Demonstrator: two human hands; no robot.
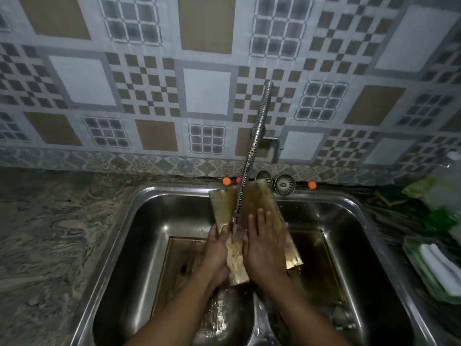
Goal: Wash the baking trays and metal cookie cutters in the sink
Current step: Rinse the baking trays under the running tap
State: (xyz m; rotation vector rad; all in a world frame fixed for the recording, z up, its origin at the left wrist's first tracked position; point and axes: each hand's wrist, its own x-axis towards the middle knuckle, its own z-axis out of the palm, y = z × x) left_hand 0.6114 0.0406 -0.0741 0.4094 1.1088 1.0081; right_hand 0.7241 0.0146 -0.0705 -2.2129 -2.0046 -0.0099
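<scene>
A gold-coloured baking tray (259, 198) is tilted over the divider of a steel double sink (139, 213), its far end near the back rim. Water runs from the flexible metal tap (252, 151) onto the tray's middle. My left hand (217, 253) grips the tray's left edge from the side, fingers curled under it. My right hand (264, 245) lies flat on the tray's surface with straight fingers. More gold trays lie in the left basin (179, 265) and the right basin (319, 270). No cookie cutters are plainly visible.
A marbled stone counter (50, 233) lies left of the sink. Two round sink strainers (284, 184) and small orange balls (226, 181) sit along the back rim. At right stand a green tray with white cloths (439, 268), a green sponge and plastic bags (439, 196).
</scene>
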